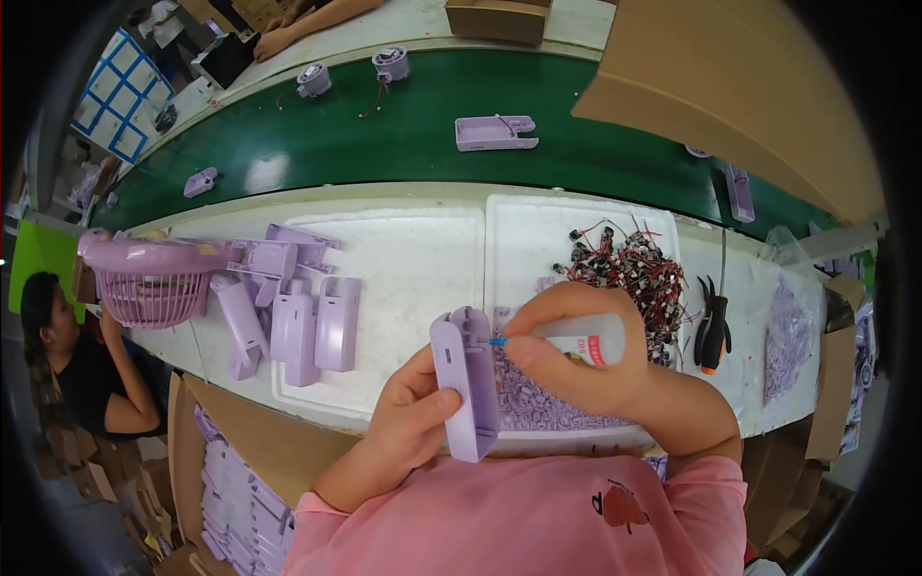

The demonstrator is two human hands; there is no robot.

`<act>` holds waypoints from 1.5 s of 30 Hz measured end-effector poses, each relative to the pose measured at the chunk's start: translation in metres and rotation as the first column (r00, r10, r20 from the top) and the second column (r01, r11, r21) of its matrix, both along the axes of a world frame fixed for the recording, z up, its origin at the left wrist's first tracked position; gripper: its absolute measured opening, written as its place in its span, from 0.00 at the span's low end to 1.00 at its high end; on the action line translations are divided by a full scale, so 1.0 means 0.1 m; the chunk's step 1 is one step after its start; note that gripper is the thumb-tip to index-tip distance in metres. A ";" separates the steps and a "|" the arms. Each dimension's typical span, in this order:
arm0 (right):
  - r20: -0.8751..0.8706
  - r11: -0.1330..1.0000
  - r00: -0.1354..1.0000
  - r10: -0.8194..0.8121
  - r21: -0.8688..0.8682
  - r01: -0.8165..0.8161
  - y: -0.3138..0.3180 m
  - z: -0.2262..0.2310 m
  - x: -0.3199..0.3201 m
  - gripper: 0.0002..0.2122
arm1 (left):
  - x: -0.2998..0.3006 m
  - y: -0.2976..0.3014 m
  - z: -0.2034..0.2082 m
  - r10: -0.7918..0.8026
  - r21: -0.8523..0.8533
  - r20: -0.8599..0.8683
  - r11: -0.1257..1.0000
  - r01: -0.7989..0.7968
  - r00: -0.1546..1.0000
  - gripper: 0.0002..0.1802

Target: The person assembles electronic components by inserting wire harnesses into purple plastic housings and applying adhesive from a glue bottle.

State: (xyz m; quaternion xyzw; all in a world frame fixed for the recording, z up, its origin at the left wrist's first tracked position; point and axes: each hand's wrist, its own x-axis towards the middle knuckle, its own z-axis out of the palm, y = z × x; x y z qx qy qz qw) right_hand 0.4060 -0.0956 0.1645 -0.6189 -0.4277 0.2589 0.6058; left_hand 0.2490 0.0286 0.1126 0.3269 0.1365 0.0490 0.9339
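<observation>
My left hand is closed around a lilac plastic housing, a long hollow shell held upright with its open side facing right. In my right hand is a white glue bottle with a red label, lying on its side. Its thin blue nozzle points left into the upper end of the housing. Whether the tip touches the plastic cannot be made out. Beneath the right hand many small lilac plastic parts lie in a white foam tray. Behind it sits a heap of small black components with red and black wires.
Several lilac housings and a lilac basket stand at the left. Pliers lie at the right, near a bag of small parts. A green conveyor carries lilac parts; a cardboard flap overhangs it. Other people work nearby.
</observation>
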 end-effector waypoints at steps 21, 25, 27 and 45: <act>0.408 0.961 0.910 -0.077 -0.213 0.176 0.26 -0.07 0.48 0.08 | -0.03 0.06 -0.07 0.003 0.065 0.122 0.998 -0.011 0.992 0.33; 0.804 0.912 0.587 0.095 -0.306 0.271 0.51 -0.56 0.88 0.14 | -0.01 0.08 -0.24 -0.033 -0.190 0.201 0.979 0.072 0.979 0.29; 0.850 0.869 0.486 0.203 -0.385 0.310 0.49 -0.61 0.91 0.15 | 0.03 0.10 -0.27 -0.046 -0.170 0.257 0.981 0.091 0.965 0.26; 0.743 0.770 0.498 0.447 -0.603 0.208 0.16 -0.63 0.30 0.05 | -0.07 0.07 -0.21 0.017 0.100 0.078 0.995 -0.025 0.997 0.37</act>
